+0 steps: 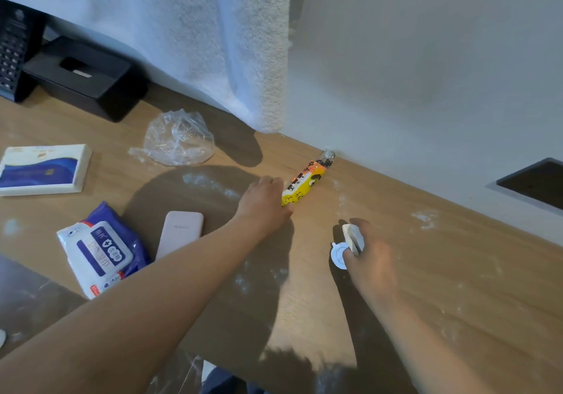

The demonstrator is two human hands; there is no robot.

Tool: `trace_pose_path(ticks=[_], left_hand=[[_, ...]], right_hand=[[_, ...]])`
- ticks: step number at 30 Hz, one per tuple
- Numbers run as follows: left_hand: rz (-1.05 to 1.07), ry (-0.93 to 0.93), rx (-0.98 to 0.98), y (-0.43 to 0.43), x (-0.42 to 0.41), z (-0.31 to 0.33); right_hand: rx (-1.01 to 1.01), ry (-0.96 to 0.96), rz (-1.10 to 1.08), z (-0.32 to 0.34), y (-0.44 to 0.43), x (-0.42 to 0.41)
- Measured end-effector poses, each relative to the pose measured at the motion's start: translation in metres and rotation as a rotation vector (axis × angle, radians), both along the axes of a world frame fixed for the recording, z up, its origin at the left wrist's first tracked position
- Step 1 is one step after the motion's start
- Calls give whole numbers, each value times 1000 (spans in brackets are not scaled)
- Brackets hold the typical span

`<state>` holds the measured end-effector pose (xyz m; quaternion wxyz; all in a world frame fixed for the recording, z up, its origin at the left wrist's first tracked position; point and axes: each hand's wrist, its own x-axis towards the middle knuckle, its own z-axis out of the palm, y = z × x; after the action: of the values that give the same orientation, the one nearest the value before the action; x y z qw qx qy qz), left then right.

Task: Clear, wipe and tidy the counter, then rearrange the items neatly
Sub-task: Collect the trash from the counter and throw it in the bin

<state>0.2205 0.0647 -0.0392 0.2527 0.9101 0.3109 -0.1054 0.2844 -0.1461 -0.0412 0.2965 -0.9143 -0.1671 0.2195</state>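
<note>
My left hand [265, 201] grips the near end of a yellow and orange snack packet [307, 185] that lies on the wooden counter [457, 287] close to the wall. My right hand [370, 259] pinches a small white piece [352, 236] beside a round white lid [337, 255] on the counter. White powder smears [423, 218] dot the wood. Left of my arm lie a pink power bank [180, 232], a blue and white wet-wipe pack [102, 249], a blue and white box [44, 169] and a crumpled clear plastic bag [179, 140].
A black tissue box [82, 78] and a black telephone [13, 49] stand at the back left. A white towel [213, 43] hangs down the wall to the counter. A dark recessed panel [533, 180] sits in the wall at right. A grey surface [27, 299] borders the counter at lower left.
</note>
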Motion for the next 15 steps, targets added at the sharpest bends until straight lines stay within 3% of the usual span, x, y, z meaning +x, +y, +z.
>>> trace_pose_path(ticks=[8,15], left_hand=[[29,55,43,-5,34,-16],[76,14,45,19,-11,-13]], right_hand=[[42,15,-34,10,-2,3],[51,8,-6,14,10,4]])
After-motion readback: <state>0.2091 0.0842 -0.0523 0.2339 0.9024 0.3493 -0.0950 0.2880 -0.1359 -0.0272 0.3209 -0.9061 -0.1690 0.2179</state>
